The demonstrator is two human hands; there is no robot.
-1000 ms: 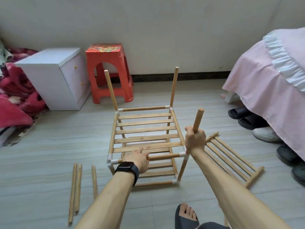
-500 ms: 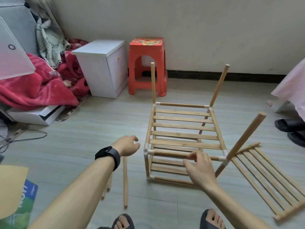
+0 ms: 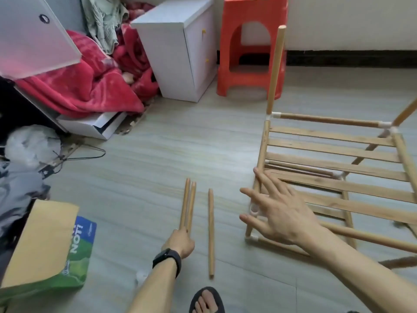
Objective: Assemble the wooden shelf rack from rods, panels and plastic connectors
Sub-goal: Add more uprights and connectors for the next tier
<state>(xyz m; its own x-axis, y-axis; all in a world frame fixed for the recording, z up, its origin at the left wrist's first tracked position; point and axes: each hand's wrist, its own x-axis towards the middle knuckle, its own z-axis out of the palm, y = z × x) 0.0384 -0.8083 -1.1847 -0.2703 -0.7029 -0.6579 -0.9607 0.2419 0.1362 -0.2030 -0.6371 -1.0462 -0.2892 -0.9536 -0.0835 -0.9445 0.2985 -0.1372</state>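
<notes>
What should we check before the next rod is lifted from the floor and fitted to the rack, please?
1. Left hand on the pair of rods: ok for reach, it covers their near ends; grip cannot tell.
2. Right hand free: ok, fingers spread, holding nothing.
3. Single rod clear of the pair: ok, lies apart.
4. Rack steadied: cannot tell whether the right hand touches it.
5. Front-left connector open for a rod: cannot tell, the hand hides it.
</notes>
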